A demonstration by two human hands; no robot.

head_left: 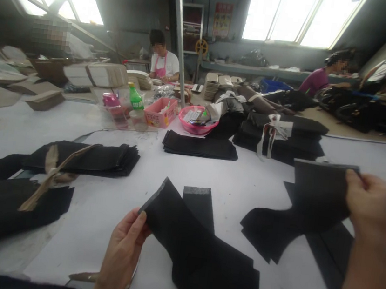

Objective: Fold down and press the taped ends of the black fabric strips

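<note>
My left hand (pixel 129 236) pinches the upper corner of a black cut fabric piece (pixel 198 239) between thumb and fingers. Its lower end lies over other black pieces low in the middle of the view. A black strip with a grey end (pixel 197 191) shows behind it. At the right, my right hand (pixel 372 199) grips the top corner of another black fabric piece (pixel 324 191), held up off the table. Beneath that one lie more curved black pieces (pixel 270 229) and a long black strip (pixel 331 250), partly hidden by my forearm.
Tied black bundles (pixel 78 158) lie at the left, with another tied stack (pixel 281 136) at the back right. A flat black pile (pixel 200 146), pink basket (pixel 198 122), pink box (pixel 161 112) and green bottle (pixel 135 96) stand beyond. Several people work farther back; a metal pole (pixel 180 40) rises mid-view.
</note>
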